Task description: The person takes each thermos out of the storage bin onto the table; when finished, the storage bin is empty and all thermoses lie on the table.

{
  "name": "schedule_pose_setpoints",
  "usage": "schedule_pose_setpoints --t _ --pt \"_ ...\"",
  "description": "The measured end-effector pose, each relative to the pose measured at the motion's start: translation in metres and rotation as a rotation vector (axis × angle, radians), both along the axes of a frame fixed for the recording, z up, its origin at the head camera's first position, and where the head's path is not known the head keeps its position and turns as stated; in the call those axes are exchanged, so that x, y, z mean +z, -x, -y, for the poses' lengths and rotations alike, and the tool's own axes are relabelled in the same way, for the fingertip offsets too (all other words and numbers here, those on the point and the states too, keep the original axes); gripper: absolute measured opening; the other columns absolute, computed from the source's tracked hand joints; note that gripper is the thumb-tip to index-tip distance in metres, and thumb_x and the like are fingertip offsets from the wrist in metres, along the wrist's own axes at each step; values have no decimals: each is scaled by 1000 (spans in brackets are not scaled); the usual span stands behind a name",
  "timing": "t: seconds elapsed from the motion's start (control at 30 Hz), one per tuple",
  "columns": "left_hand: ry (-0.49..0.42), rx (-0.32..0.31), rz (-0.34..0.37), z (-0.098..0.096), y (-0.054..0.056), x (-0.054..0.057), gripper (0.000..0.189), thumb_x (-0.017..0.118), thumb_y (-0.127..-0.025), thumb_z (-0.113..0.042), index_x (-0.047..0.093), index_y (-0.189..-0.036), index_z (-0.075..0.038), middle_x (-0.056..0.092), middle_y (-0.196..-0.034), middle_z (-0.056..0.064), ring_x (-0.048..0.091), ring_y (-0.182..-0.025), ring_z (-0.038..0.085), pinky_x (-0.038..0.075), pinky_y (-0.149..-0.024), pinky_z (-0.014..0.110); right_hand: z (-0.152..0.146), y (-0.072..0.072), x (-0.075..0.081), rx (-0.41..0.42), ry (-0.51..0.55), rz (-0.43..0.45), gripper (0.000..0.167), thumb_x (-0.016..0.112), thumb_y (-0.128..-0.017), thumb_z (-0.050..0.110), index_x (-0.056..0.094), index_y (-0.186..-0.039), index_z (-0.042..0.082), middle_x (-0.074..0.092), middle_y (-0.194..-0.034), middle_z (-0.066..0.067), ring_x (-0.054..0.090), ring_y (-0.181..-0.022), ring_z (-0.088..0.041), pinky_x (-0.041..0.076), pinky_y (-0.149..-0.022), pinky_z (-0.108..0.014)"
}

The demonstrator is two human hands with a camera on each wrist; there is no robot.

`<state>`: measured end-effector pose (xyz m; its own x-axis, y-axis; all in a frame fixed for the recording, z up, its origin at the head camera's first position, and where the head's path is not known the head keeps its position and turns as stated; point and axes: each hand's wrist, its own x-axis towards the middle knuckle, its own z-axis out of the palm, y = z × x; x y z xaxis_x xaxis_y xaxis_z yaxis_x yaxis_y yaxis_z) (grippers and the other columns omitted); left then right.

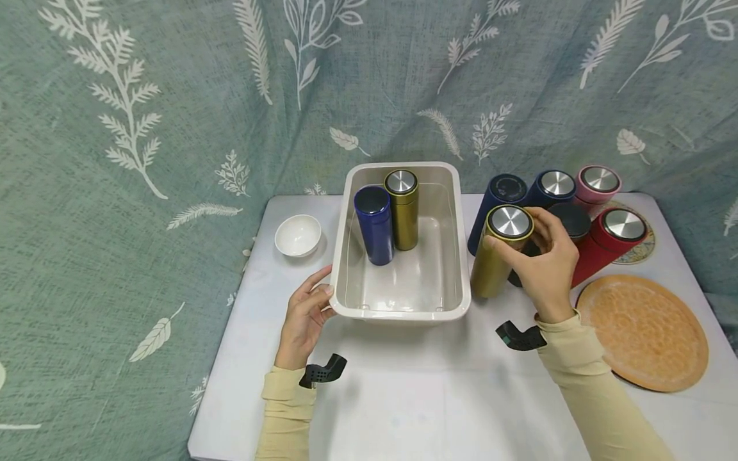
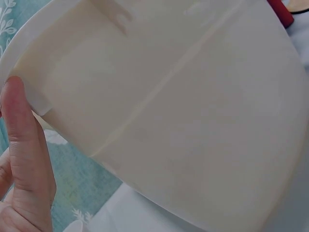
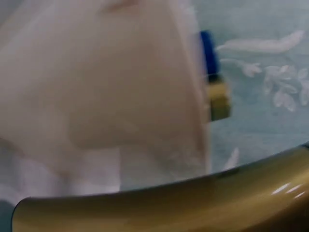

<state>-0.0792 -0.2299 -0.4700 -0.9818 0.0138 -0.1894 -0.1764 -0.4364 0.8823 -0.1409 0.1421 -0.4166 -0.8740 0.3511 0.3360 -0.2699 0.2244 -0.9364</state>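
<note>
I see my left hand (image 1: 303,322) gripping the near-left rim of a white rectangular plastic tub (image 1: 406,291), probably steadying it; just right, a gold cylindrical metal flask (image 1: 489,272) sits clamped near its top by my right hand (image 1: 546,266), presumably leaving its base free.

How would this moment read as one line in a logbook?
left hand: touches rim of bin | right hand: grips gold bottle | inside bin: blue bottle, second gold bottle

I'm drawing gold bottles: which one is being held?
The gold bottle outside the tub: the right grip holds it, while the other gold bottle is inside.
</note>
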Motion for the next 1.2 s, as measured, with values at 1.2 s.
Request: schedule_pose_setpoints --t 1.2 --pt "11 -11 -15 1 -1 -1 52 49 -99 3 37 -150 2 72 -89 -4 72 -83 10 60 -69 22 14 11 -40 -120 -47 -10 68 92 -64 2 65 -126 6 70 -121 -7 62 -109 7 45 -94 -15"
